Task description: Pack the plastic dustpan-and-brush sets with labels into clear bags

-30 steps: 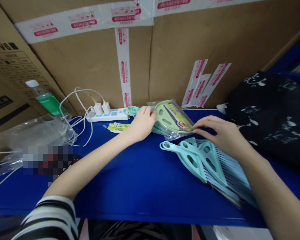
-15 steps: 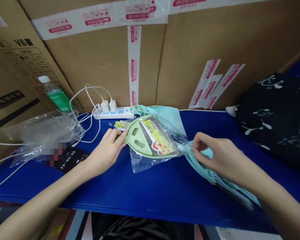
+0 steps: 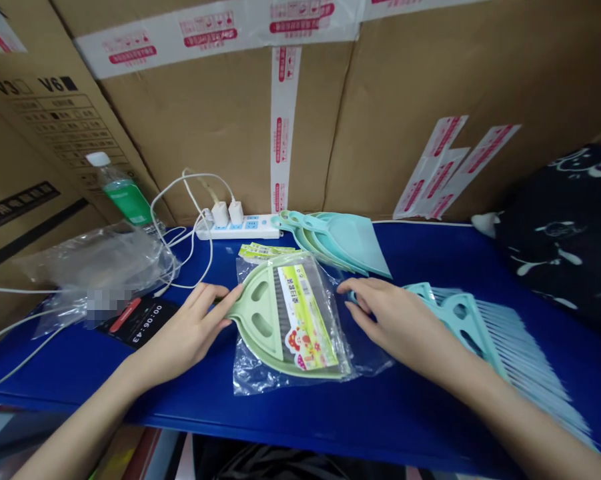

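Note:
A green dustpan set in a clear plastic bag (image 3: 290, 320), with a yellow label card, lies flat on the blue table (image 3: 300, 413) in front of me. My left hand (image 3: 190, 330) rests at its handle end, fingers stretched and touching the bag's left edge. My right hand (image 3: 385, 317) lies flat on the bag's right side, fingers extended. Just right of that hand lie several light-blue hand brushes (image 3: 480, 333). A stack of light-blue dustpans (image 3: 335, 240) sits behind the bag.
Big cardboard boxes (image 3: 380, 100) wall off the back. A white power strip (image 3: 235, 228) with chargers and cables, a green-labelled bottle (image 3: 120, 190), clear plastic bags (image 3: 95, 260), a black timer (image 3: 140, 320) and yellow label cards (image 3: 263, 251) sit left. A black patterned bag (image 3: 565, 227) fills the right.
The bagged green dustpan was lifted off the stack at the back, brought toward me and laid flat on the table. Both hands came with it, and my fingers have opened out.

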The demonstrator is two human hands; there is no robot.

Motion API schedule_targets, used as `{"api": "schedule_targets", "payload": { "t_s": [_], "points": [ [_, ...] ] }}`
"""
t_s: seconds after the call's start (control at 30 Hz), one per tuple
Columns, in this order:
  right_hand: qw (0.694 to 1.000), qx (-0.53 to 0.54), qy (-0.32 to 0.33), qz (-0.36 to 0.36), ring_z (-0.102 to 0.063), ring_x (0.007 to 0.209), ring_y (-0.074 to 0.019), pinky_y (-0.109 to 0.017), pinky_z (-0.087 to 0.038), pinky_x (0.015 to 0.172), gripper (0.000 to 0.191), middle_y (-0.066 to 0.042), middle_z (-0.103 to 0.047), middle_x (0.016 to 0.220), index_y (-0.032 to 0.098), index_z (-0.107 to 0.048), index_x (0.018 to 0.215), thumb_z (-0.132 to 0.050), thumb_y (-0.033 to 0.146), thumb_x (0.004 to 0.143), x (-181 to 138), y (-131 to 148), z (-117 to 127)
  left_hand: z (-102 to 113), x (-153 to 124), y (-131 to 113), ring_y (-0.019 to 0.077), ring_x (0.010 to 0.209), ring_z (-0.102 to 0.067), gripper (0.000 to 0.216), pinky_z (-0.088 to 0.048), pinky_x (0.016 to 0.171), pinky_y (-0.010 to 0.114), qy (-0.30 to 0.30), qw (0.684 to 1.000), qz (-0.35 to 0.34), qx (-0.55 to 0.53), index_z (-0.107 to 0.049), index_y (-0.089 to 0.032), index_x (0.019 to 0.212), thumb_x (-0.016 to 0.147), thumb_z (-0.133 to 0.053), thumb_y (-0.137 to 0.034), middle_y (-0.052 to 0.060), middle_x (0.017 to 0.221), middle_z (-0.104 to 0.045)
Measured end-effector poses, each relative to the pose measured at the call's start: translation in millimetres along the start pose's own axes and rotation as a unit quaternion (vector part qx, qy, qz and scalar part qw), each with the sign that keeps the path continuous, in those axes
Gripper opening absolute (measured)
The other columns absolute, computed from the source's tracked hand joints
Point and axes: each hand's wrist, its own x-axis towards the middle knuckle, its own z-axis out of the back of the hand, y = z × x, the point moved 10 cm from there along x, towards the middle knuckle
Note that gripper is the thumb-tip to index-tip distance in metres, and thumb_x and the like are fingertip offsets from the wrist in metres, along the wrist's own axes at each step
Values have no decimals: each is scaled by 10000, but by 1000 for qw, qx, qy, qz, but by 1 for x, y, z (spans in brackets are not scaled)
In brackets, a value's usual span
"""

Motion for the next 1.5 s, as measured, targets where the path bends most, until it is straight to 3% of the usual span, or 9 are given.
{"api": "schedule_targets", "payload": {
  "t_s": [0.17,0.3,0.47,0.63,0.77,1.07,1.27,1.4,1.5],
  "points": [
    [989,-117,-45,81,-623,785,-240,-355,-506,702,392,-86,-668,801,159,-673,1143,-414,88,858,-6,21,-9,-9,-14,6,225,971,-570,612,-531,855,359,8,1000,14,-21,-138,-298,1541,986,-362,-173,108,1103,-597],
    [973,-212,-46,81,-555,715,-247,-339,-431,607,479,-96,-620,722,109,-668,1204,-449,24,787,-3,26,-15,-12,-17,5,220,989,-581,611,-541,834,330,19,999,12,-41,-136,-315,1539,990,-370,-183,104,1120,-603],
    [967,-237,-68,66,-539,701,-244,-333,-394,595,452,-101,-622,708,135,-712,1123,-433,-7,796,0,27,-10,-20,-17,0,218,1004,-578,574,-536,832,313,46,997,-1,-59,-177,-309,1537,1002,-358,-205,103,1094,-602],
    [986,-100,-70,113,-569,728,-232,-345,-451,667,245,-82,-637,748,157,-718,894,-476,114,897,-9,44,-5,-29,-19,1,220,1047,-553,548,-527,856,324,82,995,5,-63,-186,-302,1536,1015,-331,-217,111,1105,-575],
    [991,-28,-18,127,-623,726,-211,-348,-494,742,284,-42,-685,749,187,-690,836,-474,2,838,-13,42,-19,-30,-19,3,222,1062,-548,547,-526,862,325,86,993,13,-77,-191,-311,1534,1015,-333,-217,108,1114,-577],
    [995,58,7,81,-638,701,-211,-361,-508,695,78,-23,-676,746,208,-622,819,-596,151,867,-9,30,-33,-33,-19,3,224,1070,-530,524,-523,881,351,86,993,-3,-77,-208,-269,1532,1022,-314,-214,117,1120,-558],
    [984,176,38,14,-544,600,-164,-287,-436,584,200,14,-555,638,225,-523,697,-555,204,893,-5,23,-35,-32,-18,1,225,1078,-527,529,-529,871,352,83,994,-8,-64,-176,-269,1537,1026,-301,-220,116,1122,-549],
    [971,221,81,-43,-536,574,-160,-271,-416,550,47,32,-539,642,235,-552,818,-595,239,835,-7,21,-50,-32,-19,1,226,1083,-528,529,-530,875,350,82,995,-6,-59,-185,-267,1536,1024,-309,-218,115,1124,-549],
    [979,173,87,-67,-602,644,-211,-329,-453,621,255,-5,-619,723,218,-525,946,-671,298,753,-8,24,-56,-32,-19,0,222,1074,-530,528,-534,873,350,72,996,-14,-55,-177,-259,1537,1026,-302,-216,117,1122,-547]
  ]
}}
